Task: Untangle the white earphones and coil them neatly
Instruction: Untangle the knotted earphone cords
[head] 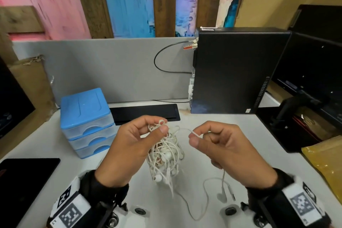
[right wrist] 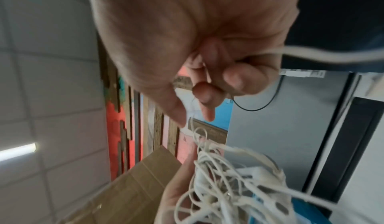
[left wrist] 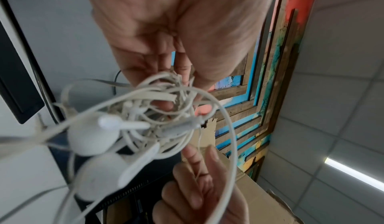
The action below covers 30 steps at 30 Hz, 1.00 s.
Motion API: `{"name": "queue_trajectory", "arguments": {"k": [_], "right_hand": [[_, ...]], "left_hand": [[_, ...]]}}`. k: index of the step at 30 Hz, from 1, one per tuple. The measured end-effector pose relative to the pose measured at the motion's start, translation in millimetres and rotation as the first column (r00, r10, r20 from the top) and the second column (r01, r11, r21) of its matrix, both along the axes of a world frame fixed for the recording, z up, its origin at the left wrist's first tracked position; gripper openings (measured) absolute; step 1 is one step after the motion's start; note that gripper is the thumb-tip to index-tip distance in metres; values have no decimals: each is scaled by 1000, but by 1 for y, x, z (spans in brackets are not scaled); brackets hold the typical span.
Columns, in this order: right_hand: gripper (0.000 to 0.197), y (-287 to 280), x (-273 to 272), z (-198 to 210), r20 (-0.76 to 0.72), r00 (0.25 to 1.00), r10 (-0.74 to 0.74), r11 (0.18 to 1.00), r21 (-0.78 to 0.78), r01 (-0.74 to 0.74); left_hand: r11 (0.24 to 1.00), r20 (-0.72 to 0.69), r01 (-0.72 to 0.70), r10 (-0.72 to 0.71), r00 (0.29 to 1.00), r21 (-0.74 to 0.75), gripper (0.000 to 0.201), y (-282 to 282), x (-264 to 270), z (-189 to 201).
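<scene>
A tangled bundle of white earphones (head: 164, 153) hangs above the white desk (head: 55, 135), held at its top by my left hand (head: 161, 126), thumb and fingers pinching the knot. The left wrist view shows the same tangle (left wrist: 149, 117) with two earbuds close to the lens. My right hand (head: 194, 135) pinches a thin white cable end (head: 193, 133) drawn out of the knot to the right; its other fingers are curled. In the right wrist view the pinch (right wrist: 199, 99) sits above the tangle (right wrist: 228, 186). A loose earbud (head: 222, 195) and cable loop lie on the desk below my right hand.
A blue three-drawer box (head: 85, 122) stands left of the hands. A black computer tower (head: 238, 68) is at the back right, with a black monitor base (head: 296, 113) beyond it. A black slab (head: 27, 177) lies at the front left, a yellow envelope (head: 325, 164) at the right.
</scene>
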State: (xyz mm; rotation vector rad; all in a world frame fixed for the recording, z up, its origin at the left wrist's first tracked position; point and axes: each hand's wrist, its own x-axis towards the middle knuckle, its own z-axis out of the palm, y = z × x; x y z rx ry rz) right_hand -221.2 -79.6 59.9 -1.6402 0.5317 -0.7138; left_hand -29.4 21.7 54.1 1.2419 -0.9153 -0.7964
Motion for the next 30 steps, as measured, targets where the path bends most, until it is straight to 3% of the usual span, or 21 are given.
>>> {"name": "queue_trajectory", "arguments": {"k": [3,7,15,20,23,27,30], "right_hand": [[14,4,2,-2,89,994,-67,995,-70,74],[6,5,-1,-3,108,987,-120,949,-278,145],[16,6,-5,-4,-17,1000,-19,855,-518,7],[10,15,-8,3,-178,981,-82,791,-610,-44],[16,20,-7,2,-227,956,-186,709,-704,-29],[11,25,-3,-2,-196,950,-244,663,-749,16],[9,26,2,-5,-128,954,-271,686,-721,99]], "left_hand": [[1000,49,20,-21,999,22,21,2,-3,2],[994,70,60,-67,995,94,19,4,-6,3],[966,81,203,-218,973,159,17,5,-13,-3],[982,160,135,-156,975,133,17,6,-16,-3],[992,198,97,-112,974,84,13,7,-21,-1],[996,276,86,-81,958,-7,13,8,-23,-3],[994,310,80,-53,949,-74,15,9,-24,-3]]}}
